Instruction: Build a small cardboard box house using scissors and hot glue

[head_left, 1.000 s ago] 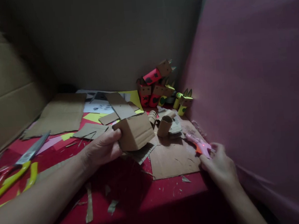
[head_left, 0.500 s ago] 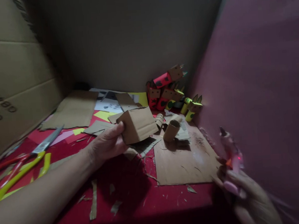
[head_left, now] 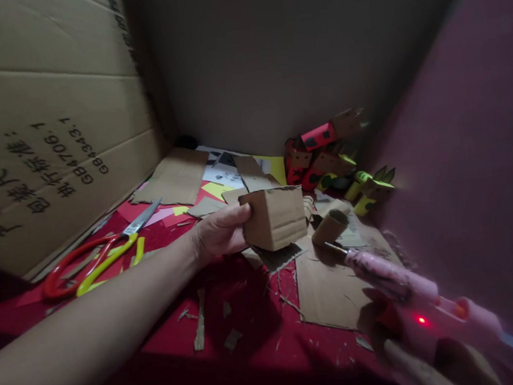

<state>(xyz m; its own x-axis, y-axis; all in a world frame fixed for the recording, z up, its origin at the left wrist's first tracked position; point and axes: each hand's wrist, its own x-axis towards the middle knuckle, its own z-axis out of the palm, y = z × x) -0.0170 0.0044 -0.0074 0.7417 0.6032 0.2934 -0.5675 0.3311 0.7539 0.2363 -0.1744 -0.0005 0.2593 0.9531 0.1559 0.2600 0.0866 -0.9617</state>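
A folded cardboard box (head_left: 281, 217) is held up by its left side in my left hand (head_left: 224, 230), the thumb on its near face. My right hand (head_left: 414, 352), at the lower right, grips a pink glue gun (head_left: 394, 276) with a red light lit. The gun's metal tip points left, close to a short cardboard tube (head_left: 330, 228). That tube stands tilted on a flat cardboard sheet (head_left: 326, 297). Part of my right hand is dark and blurred.
Scissors (head_left: 109, 250) with red and yellow handles lie at left among coloured paper. Red and yellow tube figures (head_left: 325, 150) are piled at the back right. A large printed carton (head_left: 52, 114) stands at left. Cardboard scraps (head_left: 199, 320) lie on the red cloth (head_left: 162, 344).
The glue gun has come up and leftward, its tip now beside the tube. The view has shifted, so the table's things appear further right. My left hand still holds the box, turned slightly.
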